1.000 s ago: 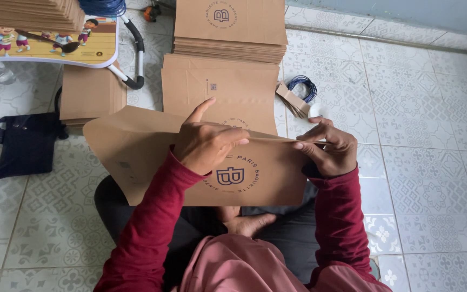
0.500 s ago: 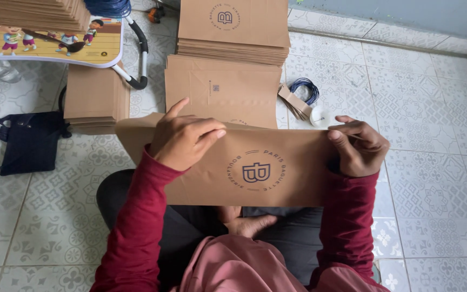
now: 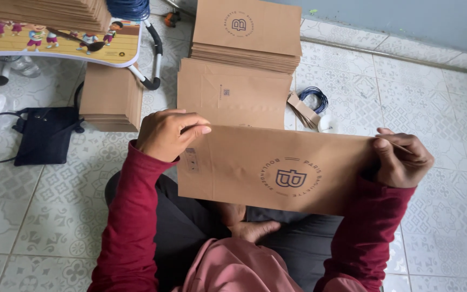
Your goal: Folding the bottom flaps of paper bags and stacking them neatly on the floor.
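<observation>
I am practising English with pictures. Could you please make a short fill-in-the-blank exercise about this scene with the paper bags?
1. The left hand and the right hand hold a flat brown ____ bag by its two ends.
2. The person's sleeves are dark ____.
3. A black pouch lies on the tiled ____.
4. Beyond the held bag, more bags lie in a ____.

Missing words: paper; red; floor; stack

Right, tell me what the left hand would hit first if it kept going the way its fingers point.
Likely nothing but the flat brown paper bag it grips: the left hand points right, along the bag's top edge, toward the right hand.
</observation>
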